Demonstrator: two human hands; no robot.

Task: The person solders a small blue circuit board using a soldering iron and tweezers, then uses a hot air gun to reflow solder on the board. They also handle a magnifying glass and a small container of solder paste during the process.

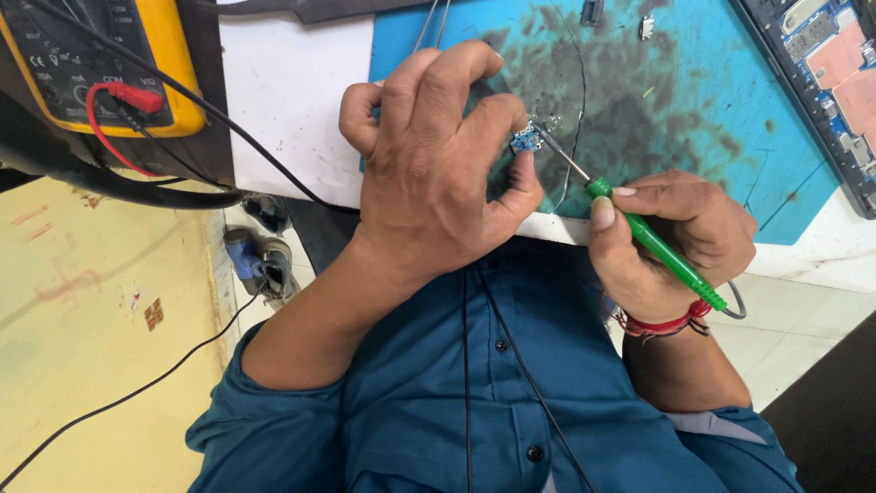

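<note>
My left hand (436, 155) pinches a tiny blue circuit board (525, 140) between thumb and fingertips, held over a stained blue work mat (703, 110). My right hand (671, 237) grips a green-handled precision screwdriver (652, 242). Its thin metal shaft slants up to the left, and the tip touches the little board. A red thread band circles my right wrist. My blue shirt fills the lower part of the view.
A yellow multimeter (169, 55) with red and black leads sits at the top left. An opened device with an exposed circuit board (835, 82) lies at the top right. Small loose parts (593, 11) rest on the mat's far side. A black cable crosses the white table.
</note>
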